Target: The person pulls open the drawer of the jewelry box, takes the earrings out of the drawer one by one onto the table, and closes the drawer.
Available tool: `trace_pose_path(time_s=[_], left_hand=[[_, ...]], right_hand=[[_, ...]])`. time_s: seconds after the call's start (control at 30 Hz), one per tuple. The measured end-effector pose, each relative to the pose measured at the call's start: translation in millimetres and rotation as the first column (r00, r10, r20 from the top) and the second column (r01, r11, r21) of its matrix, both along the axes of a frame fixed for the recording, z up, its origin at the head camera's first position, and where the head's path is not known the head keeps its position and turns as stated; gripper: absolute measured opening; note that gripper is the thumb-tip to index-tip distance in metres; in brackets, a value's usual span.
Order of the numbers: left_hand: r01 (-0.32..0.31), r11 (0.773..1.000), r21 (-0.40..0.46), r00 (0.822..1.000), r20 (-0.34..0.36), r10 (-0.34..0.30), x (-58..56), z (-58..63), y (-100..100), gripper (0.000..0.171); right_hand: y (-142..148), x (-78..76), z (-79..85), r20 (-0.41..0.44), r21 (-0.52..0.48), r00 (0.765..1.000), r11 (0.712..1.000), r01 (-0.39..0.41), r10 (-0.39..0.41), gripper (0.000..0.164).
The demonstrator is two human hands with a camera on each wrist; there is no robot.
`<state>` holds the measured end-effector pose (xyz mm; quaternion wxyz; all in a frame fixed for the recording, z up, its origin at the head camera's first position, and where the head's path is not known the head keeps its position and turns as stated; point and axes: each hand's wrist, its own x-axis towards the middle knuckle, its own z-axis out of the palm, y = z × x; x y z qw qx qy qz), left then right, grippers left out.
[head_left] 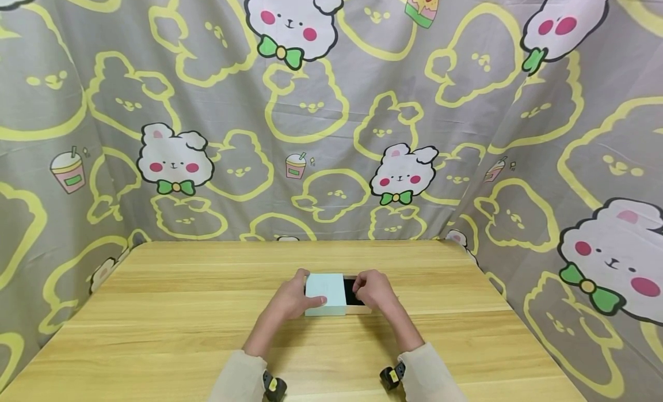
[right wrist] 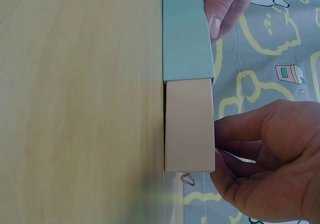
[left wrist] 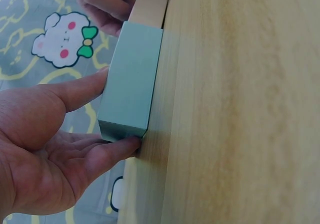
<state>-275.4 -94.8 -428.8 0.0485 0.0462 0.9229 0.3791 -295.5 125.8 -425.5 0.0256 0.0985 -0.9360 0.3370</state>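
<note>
A small drawer box lies on the table, its pale mint sleeve (head_left: 325, 288) on the left and its pinkish-tan drawer (right wrist: 190, 126) slid partway out to the right. Black shows inside the drawer. My left hand (head_left: 294, 297) grips the sleeve, thumb on the top and a finger at the left end, as the left wrist view shows. Over the drawer's opening, my right hand (head_left: 375, 288) has its fingers bent down at the black interior. Whatever lies between those fingertips is hidden. A thin ribbon loop (right wrist: 187, 179) sticks out of the drawer's end.
The box is near the middle of a light wood-grain table (head_left: 207, 310). A grey curtain (head_left: 331, 120) with cartoon animals hangs along the table's back and both sides. Each wrist carries a small black camera (head_left: 274, 386) by a light sleeve cuff.
</note>
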Motion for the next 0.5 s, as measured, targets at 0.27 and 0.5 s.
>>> trace_pose_path(time_s=[0.27,0.5], left_hand=[[-0.003,1.0,0.0,1.0,0.007,0.003,-0.2,0.2,0.0,0.085],[-0.003,1.0,0.003,1.0,0.006,0.003,-0.1,0.4,0.0,0.084]], right_hand=[[-1.1,0.6,0.3,-0.02,0.003,1.0,1.0,0.006,-0.006,0.017],[-0.5,0.4,-0.3,-0.024,-0.003,1.0,1.0,-0.002,0.002,0.015]])
